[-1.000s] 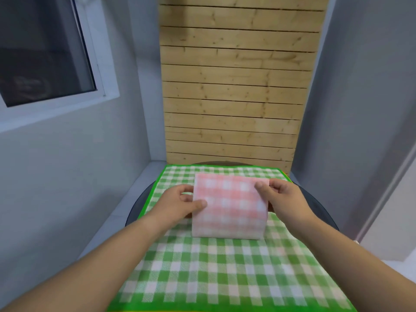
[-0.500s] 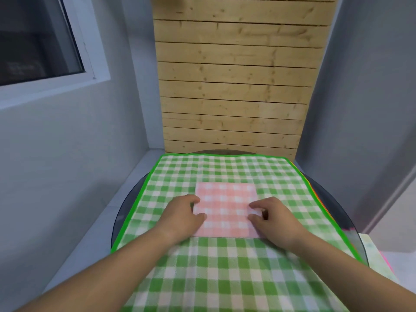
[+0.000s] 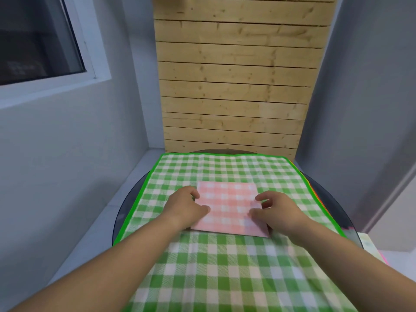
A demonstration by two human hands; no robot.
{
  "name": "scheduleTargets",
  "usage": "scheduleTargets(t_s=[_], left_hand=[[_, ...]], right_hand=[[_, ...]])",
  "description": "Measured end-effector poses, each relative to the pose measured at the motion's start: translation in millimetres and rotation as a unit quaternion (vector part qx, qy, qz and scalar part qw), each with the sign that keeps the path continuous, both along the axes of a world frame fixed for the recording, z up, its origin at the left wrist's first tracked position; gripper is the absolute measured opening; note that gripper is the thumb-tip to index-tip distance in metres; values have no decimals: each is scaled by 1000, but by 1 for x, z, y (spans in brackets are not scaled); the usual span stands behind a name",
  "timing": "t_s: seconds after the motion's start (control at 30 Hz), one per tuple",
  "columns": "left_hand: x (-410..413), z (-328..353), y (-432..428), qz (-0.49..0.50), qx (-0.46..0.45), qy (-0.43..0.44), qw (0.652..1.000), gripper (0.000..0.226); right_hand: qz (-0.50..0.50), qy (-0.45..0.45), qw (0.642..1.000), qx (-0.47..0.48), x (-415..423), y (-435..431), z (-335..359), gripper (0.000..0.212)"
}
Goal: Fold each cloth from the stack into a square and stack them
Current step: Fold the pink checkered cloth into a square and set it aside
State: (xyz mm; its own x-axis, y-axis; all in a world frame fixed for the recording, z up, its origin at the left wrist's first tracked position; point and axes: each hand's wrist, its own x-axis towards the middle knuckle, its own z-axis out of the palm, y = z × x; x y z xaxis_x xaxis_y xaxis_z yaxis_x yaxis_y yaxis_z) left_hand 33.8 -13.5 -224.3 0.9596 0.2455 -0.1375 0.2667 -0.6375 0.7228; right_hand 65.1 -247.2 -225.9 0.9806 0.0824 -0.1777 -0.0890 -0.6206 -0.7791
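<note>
So the pink cloth (image 3: 229, 208), upright before, now lies flat mid green cloth (image 3: 225, 170) on the dark round table (image 3: 125, 212). Left hand (image 3: 184, 207) and right hand (image 3: 276, 210) curl at its sides; pinching or not, can't tell.

Straight ahead, a tall panel of pale wooden slats (image 3: 236, 75) climbs the far wall, knots showing in the boards, with a plain grey wall (image 3: 56, 165) on the left and another on the right. High on the left sits a window (image 3: 38, 39) with dark glass in a white frame (image 3: 94, 73). Down below, a round table (image 3: 126, 208) of dark glass is tucked close to the slats, a strip of pale grey floor (image 3: 101, 233) shows beside it, and the light is soft and even across the walls.
</note>
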Motion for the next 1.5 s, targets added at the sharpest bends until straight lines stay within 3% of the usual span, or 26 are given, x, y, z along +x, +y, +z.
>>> scheduleTargets(t_s=[0.27,0.6,0.8,0.93,1.17,1.33,1.5], left_hand=[[-5,-8,-1,-19,-75,-7,997,73],[-15,11,-50,-50,-141,-79,986,60],[-32,19,-128,-138,-177,-96,970,54],[-45,12,-190,-200,-179,-99,958,56],[-49,3,-305,-231,-174,-106,951,38],[-54,-36,-396,-198,-162,-121,959,57],[-65,-92,-460,-121,-223,-54,966,82]], right_hand=[[-9,24,998,56,2,-6,-6,28],[-58,-106,992,34,-26,-62,10,28],[-129,-152,978,63,-57,-140,22,25],[-162,-136,975,75,-84,-192,22,35],[-190,-144,966,103,-126,-290,20,34],[-215,-139,962,93,-132,-355,-1,35],[-227,-116,964,73,-116,-393,-44,31]])
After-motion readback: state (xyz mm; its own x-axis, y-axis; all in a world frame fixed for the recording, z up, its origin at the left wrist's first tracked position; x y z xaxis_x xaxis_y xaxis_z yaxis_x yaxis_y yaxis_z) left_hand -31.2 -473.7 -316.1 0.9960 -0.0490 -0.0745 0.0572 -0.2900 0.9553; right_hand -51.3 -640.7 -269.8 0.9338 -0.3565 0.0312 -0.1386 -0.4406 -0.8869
